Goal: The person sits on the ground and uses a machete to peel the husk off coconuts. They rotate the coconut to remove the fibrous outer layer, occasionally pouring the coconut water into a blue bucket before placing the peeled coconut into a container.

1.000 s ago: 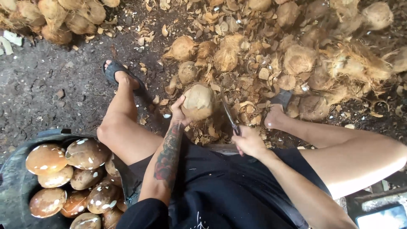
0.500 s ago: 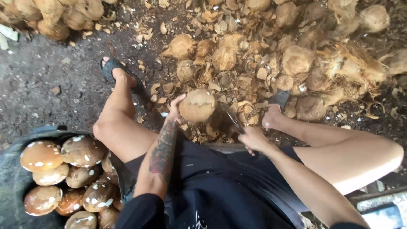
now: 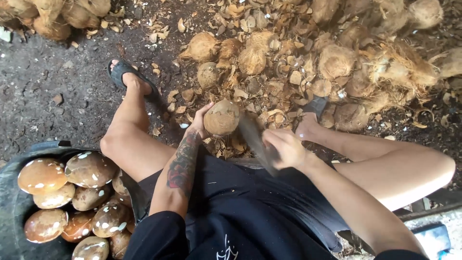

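The person is seated low over dark dirt ground (image 3: 53, 101), knees spread, and everything is happening right between the legs. The left hand (image 3: 201, 123) is cupped against the near-left side of a round brown coconut (image 3: 222, 117), fingers wrapped on its side, holding it up just above a litter of shell chips (image 3: 269, 91). The forearm below that hand carries a dark tattoo. The right hand (image 3: 285, 148) is clenched around the handle of a knife (image 3: 254, 138), and the blade is a blur, slanting up towards the lower right edge of the coconut; I cannot tell whether the edge is touching the shell.

Behind the coconut lies a big heap of husks (image 3: 385, 67), fibrous and tan, mixed with whole rough coconuts. The left foot sits in a dark sandal (image 3: 126, 72) out on the dirt, well apart from the hands. The right foot rests at the edge of the husk pile.

Down at the person's left side, a dark tub (image 3: 14, 202) holds smooth brown peeled coconuts (image 3: 77, 192), speckled with white patches, packed touching one another.
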